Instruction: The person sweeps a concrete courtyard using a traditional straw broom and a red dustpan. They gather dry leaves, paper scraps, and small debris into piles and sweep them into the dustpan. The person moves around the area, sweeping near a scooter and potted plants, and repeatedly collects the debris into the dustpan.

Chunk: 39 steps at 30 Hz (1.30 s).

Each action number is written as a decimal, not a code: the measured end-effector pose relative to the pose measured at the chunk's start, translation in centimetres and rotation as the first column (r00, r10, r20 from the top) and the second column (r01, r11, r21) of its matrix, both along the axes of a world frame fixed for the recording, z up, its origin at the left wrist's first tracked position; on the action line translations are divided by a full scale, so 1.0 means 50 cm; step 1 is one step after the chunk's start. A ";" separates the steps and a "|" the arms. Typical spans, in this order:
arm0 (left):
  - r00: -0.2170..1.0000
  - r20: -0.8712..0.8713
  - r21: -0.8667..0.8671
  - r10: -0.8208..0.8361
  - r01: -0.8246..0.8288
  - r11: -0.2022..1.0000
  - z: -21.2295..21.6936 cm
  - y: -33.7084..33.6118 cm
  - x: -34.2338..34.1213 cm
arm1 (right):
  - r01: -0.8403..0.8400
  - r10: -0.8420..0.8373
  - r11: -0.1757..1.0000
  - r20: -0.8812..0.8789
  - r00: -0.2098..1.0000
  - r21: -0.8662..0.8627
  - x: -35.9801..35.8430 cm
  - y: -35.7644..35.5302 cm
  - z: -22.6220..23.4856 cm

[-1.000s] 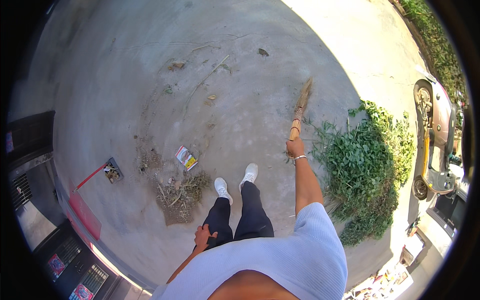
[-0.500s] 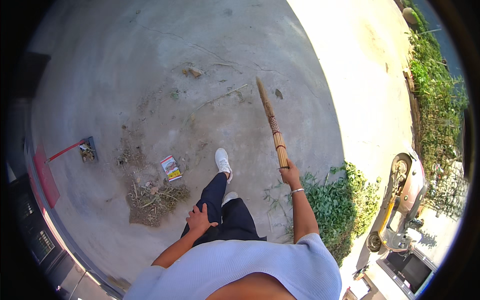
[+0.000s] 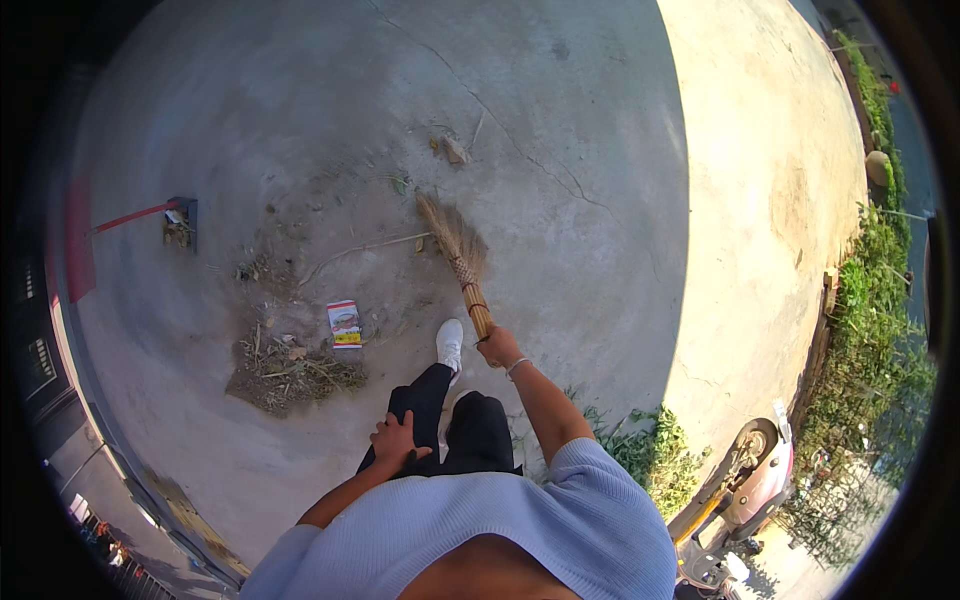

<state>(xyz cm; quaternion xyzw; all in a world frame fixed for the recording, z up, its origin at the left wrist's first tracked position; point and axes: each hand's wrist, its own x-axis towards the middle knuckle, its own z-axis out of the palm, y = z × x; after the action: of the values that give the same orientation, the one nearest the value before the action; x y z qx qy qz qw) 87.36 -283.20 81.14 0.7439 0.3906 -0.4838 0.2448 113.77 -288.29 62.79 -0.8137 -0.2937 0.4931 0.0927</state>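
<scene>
My right hand (image 3: 498, 347) grips the handle end of a straw hand broom (image 3: 466, 268), whose bristles fan out on the concrete beside a long thin stalk (image 3: 365, 246). On my left thigh rests my left hand (image 3: 396, 440), fingers spread and holding nothing. A flat red, white and yellow packet (image 3: 344, 325) lies on the ground to the left of my white shoe (image 3: 450, 343). Close by it is a heap of dry plant scraps and dirt (image 3: 292, 376). Farther off lie a few bits of debris, among them a brownish lump (image 3: 455, 151).
A long-handled dustpan (image 3: 181, 226) with litter in it stands at the left. Cut green plants (image 3: 660, 455) lie at the right, and beyond them a scooter (image 3: 745, 480) is parked. Green bushes (image 3: 850, 340) line the far right edge.
My right hand has swung the broom leftward, and its bristles now splay beside the stalk. My left hand stays on my thigh. The whole view has shifted.
</scene>
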 end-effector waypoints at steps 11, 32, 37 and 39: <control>0.881 0.118 -0.140 0.459 -0.442 0.886 -0.018 0.018 0.039 | -0.066 0.052 0.997 0.253 0.966 0.048 0.414 0.207 0.139; 0.279 -0.115 0.129 0.953 -0.948 0.293 0.015 -0.029 0.117 | -0.684 0.692 0.720 -0.063 0.719 0.117 0.045 0.660 0.124; 0.254 -0.060 0.237 0.965 -0.936 0.261 -0.008 -0.018 0.059 | -0.759 0.721 0.647 0.261 0.642 0.076 -0.004 0.896 0.050; 0.201 -0.002 0.225 0.980 -0.954 0.197 0.000 0.001 -0.001 | -0.680 0.670 0.732 0.235 0.705 -0.048 -0.120 0.984 0.010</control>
<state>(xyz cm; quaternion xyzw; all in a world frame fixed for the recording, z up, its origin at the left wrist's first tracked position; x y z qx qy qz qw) 87.33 -283.14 81.11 0.3139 0.8276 -0.2388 0.3994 107.75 -239.09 63.26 -0.7002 -0.5900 0.3862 -0.1122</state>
